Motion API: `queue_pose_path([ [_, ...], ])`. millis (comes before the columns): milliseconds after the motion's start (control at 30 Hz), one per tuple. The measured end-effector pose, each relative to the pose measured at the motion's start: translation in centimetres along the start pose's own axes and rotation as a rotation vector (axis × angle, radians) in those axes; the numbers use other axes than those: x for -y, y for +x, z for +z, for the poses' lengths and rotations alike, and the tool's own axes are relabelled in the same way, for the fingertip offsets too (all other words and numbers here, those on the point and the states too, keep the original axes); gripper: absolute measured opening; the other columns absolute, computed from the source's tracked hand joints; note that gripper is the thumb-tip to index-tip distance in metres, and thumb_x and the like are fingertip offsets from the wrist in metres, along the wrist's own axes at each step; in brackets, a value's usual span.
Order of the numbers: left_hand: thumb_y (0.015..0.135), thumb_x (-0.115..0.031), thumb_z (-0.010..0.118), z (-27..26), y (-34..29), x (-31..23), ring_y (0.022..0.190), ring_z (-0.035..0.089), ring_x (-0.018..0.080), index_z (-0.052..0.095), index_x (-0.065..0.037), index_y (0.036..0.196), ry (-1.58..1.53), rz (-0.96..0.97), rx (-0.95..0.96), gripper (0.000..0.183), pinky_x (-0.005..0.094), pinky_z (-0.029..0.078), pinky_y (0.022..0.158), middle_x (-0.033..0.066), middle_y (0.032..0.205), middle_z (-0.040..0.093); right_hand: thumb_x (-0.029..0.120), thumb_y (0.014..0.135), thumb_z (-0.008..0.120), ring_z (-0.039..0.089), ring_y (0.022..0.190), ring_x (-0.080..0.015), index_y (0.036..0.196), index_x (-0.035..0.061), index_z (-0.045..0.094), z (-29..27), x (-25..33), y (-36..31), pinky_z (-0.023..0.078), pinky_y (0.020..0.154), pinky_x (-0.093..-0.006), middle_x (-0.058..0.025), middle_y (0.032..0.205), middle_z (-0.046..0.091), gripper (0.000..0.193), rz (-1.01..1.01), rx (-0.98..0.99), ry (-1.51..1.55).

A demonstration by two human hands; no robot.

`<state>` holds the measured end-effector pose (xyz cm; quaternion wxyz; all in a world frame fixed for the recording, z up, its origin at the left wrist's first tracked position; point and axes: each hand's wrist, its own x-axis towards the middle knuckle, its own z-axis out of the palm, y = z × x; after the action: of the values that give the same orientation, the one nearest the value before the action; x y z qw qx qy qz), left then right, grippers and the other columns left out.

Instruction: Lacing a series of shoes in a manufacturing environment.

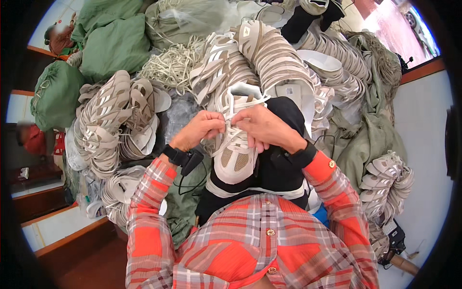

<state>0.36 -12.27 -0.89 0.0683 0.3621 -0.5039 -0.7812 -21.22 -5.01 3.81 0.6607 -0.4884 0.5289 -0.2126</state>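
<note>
A beige and white shoe upper rests on my lap, its toe toward me and its opening away. A flat cream shoelace criss-crosses its front, and a loose length stands out by the opening. My left hand is at the left edge of the lacing, thumb and fingers pinched together on the lace. From the right, my right hand reaches over the eyelets and pinches the lace with thumb and forefinger, its other fingers curled. The exact bit of lace between the fingertips is partly hidden.
Long nested stacks of similar uppers lie ahead, with more uppers at left and others at right. A tangled heap of laces sits beyond my left hand. Green sacks stand at far left. Other people appear at the left rim.
</note>
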Motion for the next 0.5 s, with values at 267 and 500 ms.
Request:
queue_pose_path([
  [267,0.086,-0.012,0.053,1.4,0.5,0.1,0.052,0.039,0.0027,0.058,-0.004,0.069,0.35,0.203,-0.083,0.018,0.0199,0.03,0.048,-0.0049,0.064,0.051,0.015,0.082,0.058,0.062,0.062,-0.0352,0.083,0.0015,0.055,3.8,-2.3,1.6,0.047,0.053,-0.0445,-0.0195,0.06,0.058,0.014,-0.402,-0.527,-0.862],
  [500,0.083,-0.014,0.058,2.6,-0.5,-1.0,0.061,0.048,0.0097,0.057,-0.003,0.075,0.468,0.095,-0.173,0.014,0.0264,0.038,0.058,-0.0013,0.063,0.051,0.013,0.08,0.056,0.061,0.059,-0.0351,0.081,-0.0025,0.049,2.3,-2.4,1.0,0.046,0.052,-0.0439,-0.0184,0.06,0.057,0.017,-0.551,-0.482,-0.891],
])
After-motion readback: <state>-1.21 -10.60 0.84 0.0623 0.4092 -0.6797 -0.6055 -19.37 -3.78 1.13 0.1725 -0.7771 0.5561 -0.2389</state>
